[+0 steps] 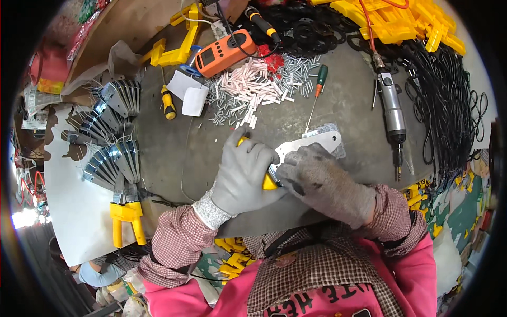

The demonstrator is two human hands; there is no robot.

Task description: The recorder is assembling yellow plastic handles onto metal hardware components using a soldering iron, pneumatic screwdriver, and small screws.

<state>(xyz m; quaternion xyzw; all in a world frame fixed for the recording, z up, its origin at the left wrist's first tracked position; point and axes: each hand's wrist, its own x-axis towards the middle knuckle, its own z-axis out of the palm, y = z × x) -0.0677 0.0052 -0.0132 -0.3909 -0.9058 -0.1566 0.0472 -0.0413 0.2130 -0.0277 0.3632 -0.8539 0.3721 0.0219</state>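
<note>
My grey-gloved left hand (pixel 245 168) grasps a yellow plastic piece (pixel 270 183); my right hand (pixel 323 179) overlaps a silver metal plate (pixel 323 140), grip unclear from here.

Room, green screwdriver (pixel 321 79) to power tool (pixel 392 108)

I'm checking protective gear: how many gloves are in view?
2: one on the left hand, one on the right hand. Others could be hidden in the clutter.

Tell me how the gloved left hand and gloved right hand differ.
The left hand wears a pale grey glove; the right hand's is darker, with blackish patches. The left hand wraps a yellow part, its back to the camera; the right hand curls over a silver plate. Both emerge from checked sleeves.
</note>
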